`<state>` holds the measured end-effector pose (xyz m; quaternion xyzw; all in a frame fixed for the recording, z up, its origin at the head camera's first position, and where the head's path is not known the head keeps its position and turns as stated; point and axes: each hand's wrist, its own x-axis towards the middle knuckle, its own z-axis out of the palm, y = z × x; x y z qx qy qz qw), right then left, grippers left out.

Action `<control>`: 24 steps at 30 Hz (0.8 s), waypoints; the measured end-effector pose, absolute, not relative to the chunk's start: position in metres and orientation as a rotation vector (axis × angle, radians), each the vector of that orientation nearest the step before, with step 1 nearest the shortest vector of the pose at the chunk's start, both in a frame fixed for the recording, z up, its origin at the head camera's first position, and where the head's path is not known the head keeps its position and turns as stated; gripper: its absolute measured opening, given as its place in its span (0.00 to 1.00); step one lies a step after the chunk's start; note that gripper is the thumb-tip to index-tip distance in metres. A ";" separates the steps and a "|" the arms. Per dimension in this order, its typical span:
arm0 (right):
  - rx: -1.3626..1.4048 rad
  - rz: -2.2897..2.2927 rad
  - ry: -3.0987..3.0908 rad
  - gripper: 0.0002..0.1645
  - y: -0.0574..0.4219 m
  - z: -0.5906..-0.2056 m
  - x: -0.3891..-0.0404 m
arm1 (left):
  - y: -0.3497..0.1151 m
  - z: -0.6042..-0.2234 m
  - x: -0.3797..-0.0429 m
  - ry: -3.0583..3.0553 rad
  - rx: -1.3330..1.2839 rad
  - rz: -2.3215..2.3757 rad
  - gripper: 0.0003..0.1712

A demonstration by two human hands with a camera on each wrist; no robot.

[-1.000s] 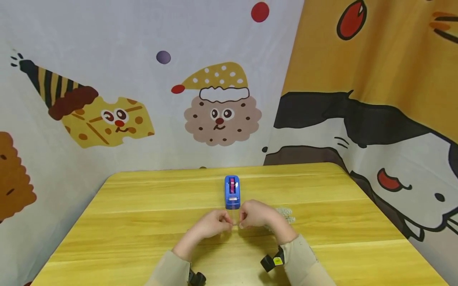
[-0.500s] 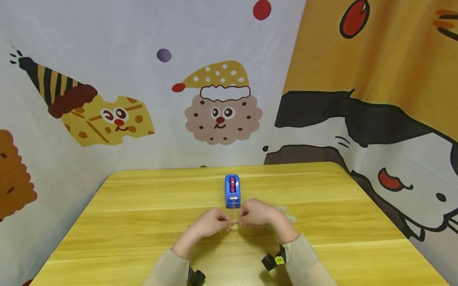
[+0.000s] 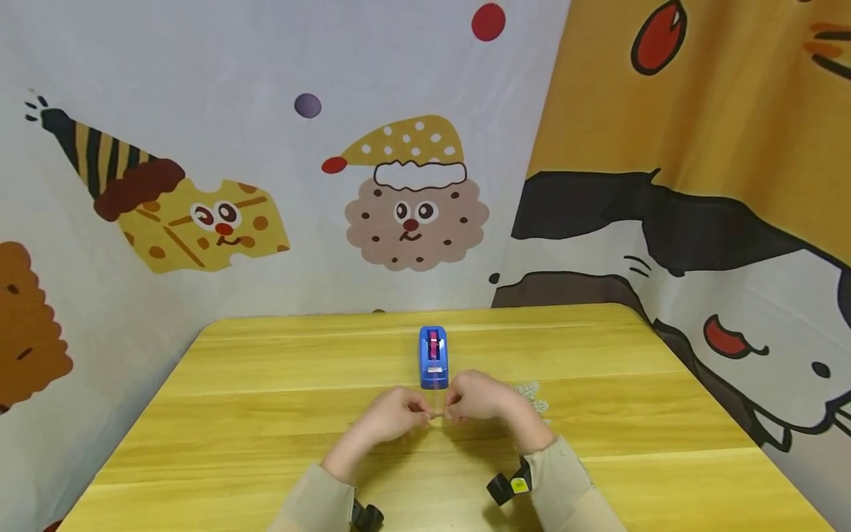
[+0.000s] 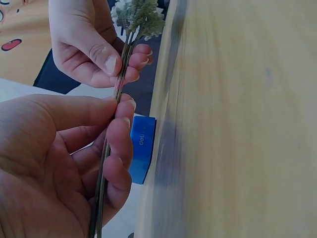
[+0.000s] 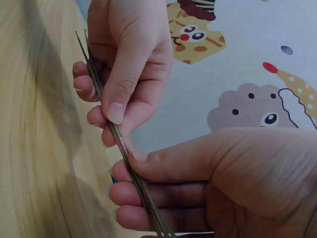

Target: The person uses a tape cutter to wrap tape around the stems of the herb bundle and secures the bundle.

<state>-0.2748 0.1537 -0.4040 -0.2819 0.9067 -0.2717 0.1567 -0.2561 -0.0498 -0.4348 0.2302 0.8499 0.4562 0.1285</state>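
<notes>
Two hands, left hand [image 3: 392, 416] and right hand [image 3: 480, 399], meet fingertip to fingertip, both pinching one bundle of thin stems [image 5: 130, 163]. Bundle runs left to right, flower tuft [image 4: 137, 15] past the right hand, above the bench [image 3: 266, 414], just in front of a blue tape dispenser [image 3: 433, 357].

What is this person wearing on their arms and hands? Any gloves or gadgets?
No gloves: the left hand and right hand are bare, with short, unpainted nails. Both arms wear long beige sleeves ending at the wrists. A small black device sits under the right wrist, bearing a yellow sticker; a similar black device sits under the left wrist.
</notes>
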 end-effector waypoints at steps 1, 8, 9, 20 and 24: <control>-0.806 -0.782 2.596 0.09 0.154 -0.405 -0.275 | -0.049 -0.435 -0.256 2.476 0.669 1.325 0.05; -0.806 -0.784 2.630 0.08 0.155 -0.407 -0.275 | -0.048 -0.435 -0.258 2.501 0.696 1.331 0.03; -0.803 -0.785 2.635 0.08 0.154 -0.407 -0.275 | -0.048 -0.435 -0.258 2.504 0.699 1.337 0.03; -0.742 -0.792 2.649 0.08 0.153 -0.409 -0.275 | -0.047 -0.441 -0.260 2.515 0.687 1.360 0.03; -0.748 -0.809 2.644 0.07 0.153 -0.407 -0.274 | -0.047 -0.442 -0.260 2.515 0.673 1.367 0.03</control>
